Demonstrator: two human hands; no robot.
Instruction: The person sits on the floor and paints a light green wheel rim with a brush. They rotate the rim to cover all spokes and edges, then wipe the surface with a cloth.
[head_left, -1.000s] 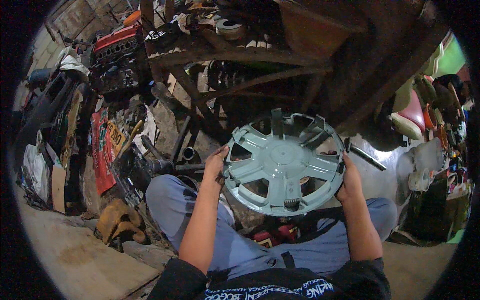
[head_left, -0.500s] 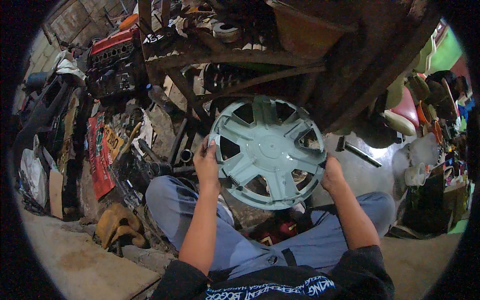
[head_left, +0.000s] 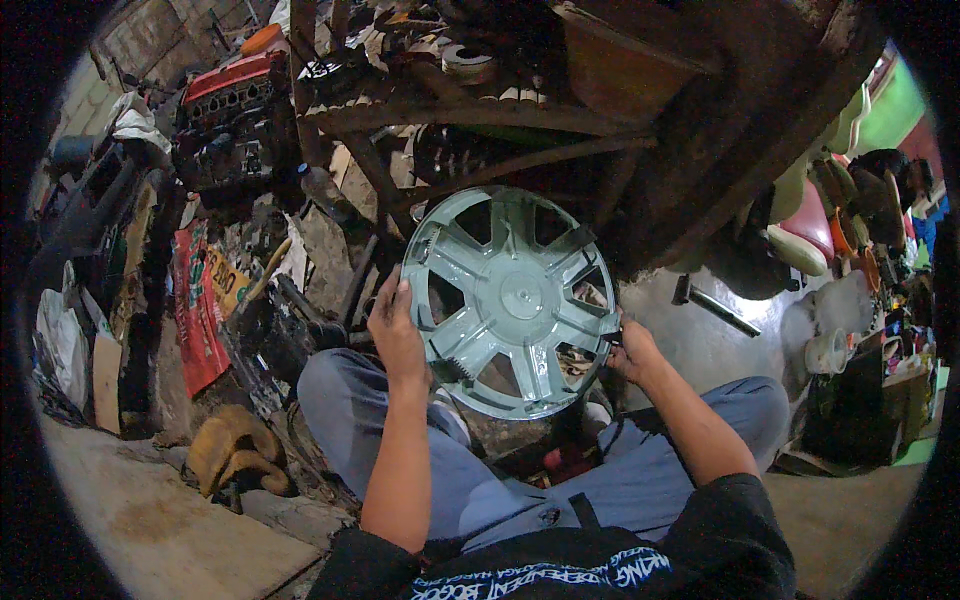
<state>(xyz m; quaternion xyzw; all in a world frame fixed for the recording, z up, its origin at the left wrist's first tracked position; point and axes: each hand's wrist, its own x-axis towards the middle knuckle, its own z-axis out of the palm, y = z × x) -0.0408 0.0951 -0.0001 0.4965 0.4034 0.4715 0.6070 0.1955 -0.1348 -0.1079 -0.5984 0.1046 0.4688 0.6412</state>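
Between my knees I hold up a pale grey-green hubcap point(head_left: 522, 298), its spoked, ribbed side facing me. My left hand point(head_left: 395, 335) grips the left rim, thumb on the near side. At the lower right rim, my right hand point(head_left: 636, 352) has its fingers closed on the edge. Several small clips stand around the rim. Through the gaps between the spokes I see the dark ground and part of my shoes.
A rough wooden bench point(head_left: 480, 120) with clutter stands ahead. To the left are an engine block point(head_left: 225, 120), a red sheet point(head_left: 198, 310) and a tan lump point(head_left: 235, 447). A metal tube point(head_left: 725, 312) lies on the floor at right, near a white bucket point(head_left: 829, 351).
The hubcap has moved a little left and turned in my hands, tilting slightly. My right hand has shifted left and lower along the rim.
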